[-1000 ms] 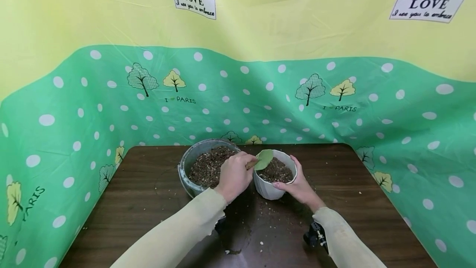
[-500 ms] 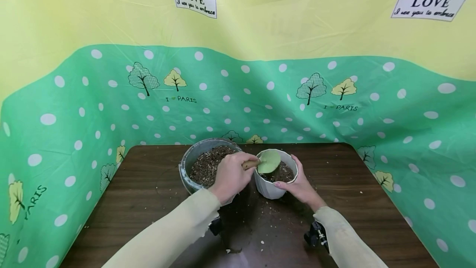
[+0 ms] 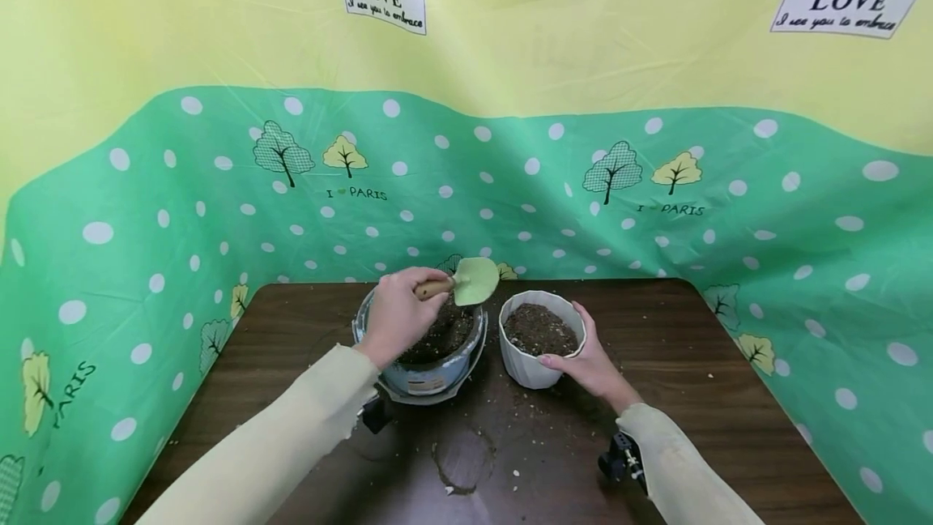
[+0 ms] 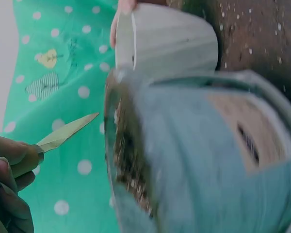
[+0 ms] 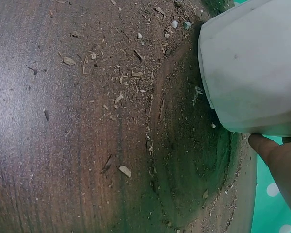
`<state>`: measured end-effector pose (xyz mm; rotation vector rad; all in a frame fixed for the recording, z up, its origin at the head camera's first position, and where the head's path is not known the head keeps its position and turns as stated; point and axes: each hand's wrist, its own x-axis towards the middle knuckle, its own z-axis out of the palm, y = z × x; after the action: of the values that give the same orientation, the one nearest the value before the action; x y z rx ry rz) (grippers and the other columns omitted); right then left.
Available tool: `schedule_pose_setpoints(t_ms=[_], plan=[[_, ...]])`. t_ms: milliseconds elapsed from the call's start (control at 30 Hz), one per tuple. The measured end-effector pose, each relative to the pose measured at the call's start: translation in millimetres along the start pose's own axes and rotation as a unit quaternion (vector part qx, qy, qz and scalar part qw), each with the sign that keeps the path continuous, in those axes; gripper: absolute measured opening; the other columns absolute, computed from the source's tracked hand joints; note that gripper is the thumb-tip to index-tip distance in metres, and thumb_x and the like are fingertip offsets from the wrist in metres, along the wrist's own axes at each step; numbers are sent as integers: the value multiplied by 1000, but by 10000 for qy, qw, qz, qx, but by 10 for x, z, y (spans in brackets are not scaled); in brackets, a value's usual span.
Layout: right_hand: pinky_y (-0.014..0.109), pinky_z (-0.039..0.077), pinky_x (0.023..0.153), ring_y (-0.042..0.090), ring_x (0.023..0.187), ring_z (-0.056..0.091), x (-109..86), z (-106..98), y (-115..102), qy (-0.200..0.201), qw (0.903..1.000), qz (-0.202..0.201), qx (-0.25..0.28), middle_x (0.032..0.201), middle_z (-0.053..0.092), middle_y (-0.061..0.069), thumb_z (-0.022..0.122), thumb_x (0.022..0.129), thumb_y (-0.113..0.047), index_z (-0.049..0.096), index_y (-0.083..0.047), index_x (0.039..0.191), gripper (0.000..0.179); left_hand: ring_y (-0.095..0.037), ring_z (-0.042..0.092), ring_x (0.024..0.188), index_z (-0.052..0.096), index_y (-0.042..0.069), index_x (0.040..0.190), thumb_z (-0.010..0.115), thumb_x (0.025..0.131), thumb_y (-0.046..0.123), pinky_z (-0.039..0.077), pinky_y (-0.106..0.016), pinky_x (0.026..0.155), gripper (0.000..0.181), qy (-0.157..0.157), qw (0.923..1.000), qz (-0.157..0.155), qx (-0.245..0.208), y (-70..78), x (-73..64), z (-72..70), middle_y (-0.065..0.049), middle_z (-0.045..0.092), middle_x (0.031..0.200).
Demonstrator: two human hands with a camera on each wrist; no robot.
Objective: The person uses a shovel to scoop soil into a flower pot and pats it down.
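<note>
A small garden trowel with a pale green blade [image 3: 477, 281] and a wooden handle is gripped in my left hand [image 3: 399, 313], above the bucket. The left wrist view shows the trowel blade [image 4: 68, 132] edge-on, with no soil visible on it. Below it stands a blue-grey bucket [image 3: 430, 379] holding dark soil; my hand and forearm hide part of it. To its right is a white ribbed flowerpot [image 3: 526, 367] with soil [image 3: 541, 329] inside, below the rim. My right hand [image 3: 586, 363] holds the pot by its right side, thumb at the near rim. In the right wrist view the pot [image 5: 254, 68] fills the upper right corner.
Crumbs of soil and bits of bark [image 5: 125, 171] lie scattered over the brown wooden table [image 3: 554, 460]. A ring of dirt [image 3: 455, 484] marks the table in front of the bucket. A green and yellow printed curtain [image 3: 466, 185] hangs behind and at both sides.
My left hand has carried the trowel left, from over the flowerpot to above the bucket. The soil in the pot is now uncovered. My right hand stays on the pot.
</note>
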<state>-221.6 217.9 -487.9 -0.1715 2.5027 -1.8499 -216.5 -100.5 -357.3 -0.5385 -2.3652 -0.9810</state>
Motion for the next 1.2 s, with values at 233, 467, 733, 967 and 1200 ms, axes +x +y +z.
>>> schedule_pose_setpoints(t_ms=[233, 467, 733, 967, 1200], plan=[[58, 26, 108, 40, 138, 22, 13, -4, 47, 2, 9999, -103, 29, 153, 18, 27, 82, 80, -8, -3, -10, 158, 116, -24, 69, 76, 79, 12, 100, 81, 81, 6, 54, -43, 65, 20, 93, 9993, -74, 348, -221, 16, -250, -7, 75, 95], [57, 26, 108, 40, 139, 21, 10, -4, 26, -9, 10000, -48, 78, 153, 18, 26, 82, 81, -7, -3, -12, 158, 115, -27, 71, 79, 79, 11, 100, 80, 81, 0, 56, -47, 68, 22, 126, 9990, 7, 423, -388, -29, -372, -6, 75, 96], [58, 26, 108, 40, 140, 20, 28, 18, 43, -68, 9998, -45, 170, 154, 16, 26, 82, 81, -7, -4, -12, 158, 115, -26, 71, 82, 80, 11, 96, 80, 79, -3, 56, -47, 70, 21, 34, 9971, 480, 590, -504, -40, -482, -5, 75, 95], [58, 25, 108, 40, 140, 20, 36, 12, 34, -75, 9999, -13, 107, 154, 16, 25, 82, 81, -8, -4, -13, 158, 115, -29, 72, 87, 80, 10, 97, 75, 79, -8, 56, -46, 63, 26, -393, 9917, 707, 999, -603, -38, -511, -6, 74, 101], [57, 25, 108, 40, 139, 21, 29, 4, 48, 10, 9999, -68, 73, 154, 17, 26, 81, 81, -7, -3, -10, 158, 114, -25, 71, 81, 81, 15, 103, 67, 85, -7, 51, -39, 50, 31, -1008, 9837, 772, 1275, -625, 61, -566, -4, 75, 102]])
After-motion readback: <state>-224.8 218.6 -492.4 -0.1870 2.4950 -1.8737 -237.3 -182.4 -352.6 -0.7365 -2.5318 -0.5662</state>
